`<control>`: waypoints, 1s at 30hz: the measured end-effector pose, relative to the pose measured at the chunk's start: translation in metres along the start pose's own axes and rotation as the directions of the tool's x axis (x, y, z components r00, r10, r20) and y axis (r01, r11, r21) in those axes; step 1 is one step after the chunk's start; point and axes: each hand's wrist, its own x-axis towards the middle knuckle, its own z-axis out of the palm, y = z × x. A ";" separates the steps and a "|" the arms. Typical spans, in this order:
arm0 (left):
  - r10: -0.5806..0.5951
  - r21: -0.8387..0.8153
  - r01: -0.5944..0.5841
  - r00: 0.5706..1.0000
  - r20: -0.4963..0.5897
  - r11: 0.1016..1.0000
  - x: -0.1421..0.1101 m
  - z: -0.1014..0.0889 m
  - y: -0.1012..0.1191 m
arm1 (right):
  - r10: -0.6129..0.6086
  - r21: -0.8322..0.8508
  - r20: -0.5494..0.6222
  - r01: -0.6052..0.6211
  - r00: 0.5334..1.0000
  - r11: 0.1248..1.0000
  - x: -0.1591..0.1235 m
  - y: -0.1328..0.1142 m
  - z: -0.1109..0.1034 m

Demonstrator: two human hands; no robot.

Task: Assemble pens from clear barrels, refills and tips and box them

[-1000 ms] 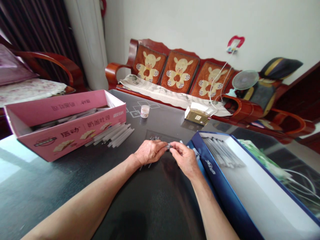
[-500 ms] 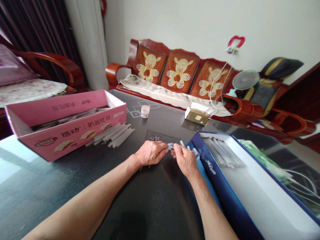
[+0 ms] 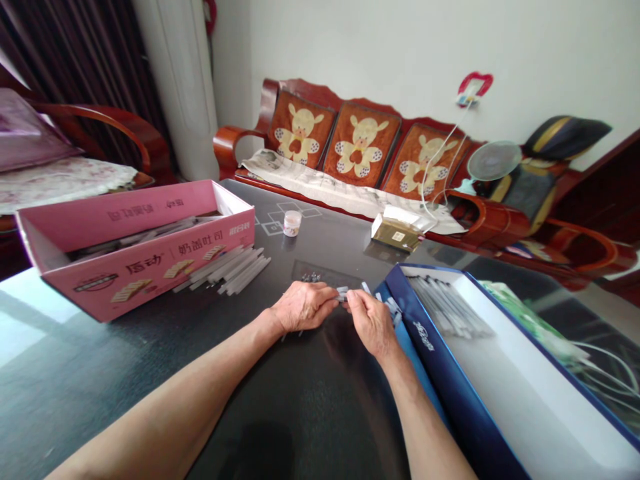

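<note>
My left hand (image 3: 307, 307) and my right hand (image 3: 373, 321) are close together above the dark table, fingers pinched. Between their fingertips are small pale tube-like pieces (image 3: 343, 292), partly hidden by the fingers. Behind my left hand lies a small heap of shiny metallic bits (image 3: 311, 277); a few thin pieces show beneath its wrist. More short pale pieces (image 3: 394, 310) rest just beyond my right hand, on the blue flap beside the blue box (image 3: 440, 353). A loose bundle of whitish tubes (image 3: 243, 270) lies to the left.
The pink carton (image 3: 150, 267) at left holds more tubes. Inside the blue box, greyish tubes (image 3: 445, 307) lie side by side. A small white tub (image 3: 292, 224) and a tissue box (image 3: 397, 233) stand farther back. A green-and-white packet (image 3: 525, 320) and white cables are at right.
The whole view has shifted very slightly. Both hands keep nearly the same pose, fingertips together at the small pale pieces.
</note>
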 end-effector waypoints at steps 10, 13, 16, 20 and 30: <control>0.029 0.009 -0.029 1.000 0.005 1.000 0.000 -0.003 0.002 | 0.002 0.045 0.052 -0.004 0.999 0.999 -0.001 0.002 0.000; 0.033 0.007 -0.033 0.999 0.006 0.999 0.000 -0.003 0.001 | 0.004 0.049 0.053 -0.007 0.999 0.999 -0.001 0.001 0.000; 0.064 0.030 -0.062 0.994 -0.093 0.998 0.002 -0.005 0.001 | 0.026 0.069 0.022 -0.027 0.999 0.997 0.000 0.001 0.001; -0.074 -0.026 0.070 0.913 -0.401 0.997 0.004 -0.006 0.003 | 0.229 0.211 -0.183 -0.190 0.956 0.959 0.004 0.006 0.002; -0.615 -0.938 0.285 0.781 0.108 0.198 0.013 0.004 -0.003 | 0.418 0.630 0.150 -0.413 0.896 0.658 -0.004 -0.023 0.031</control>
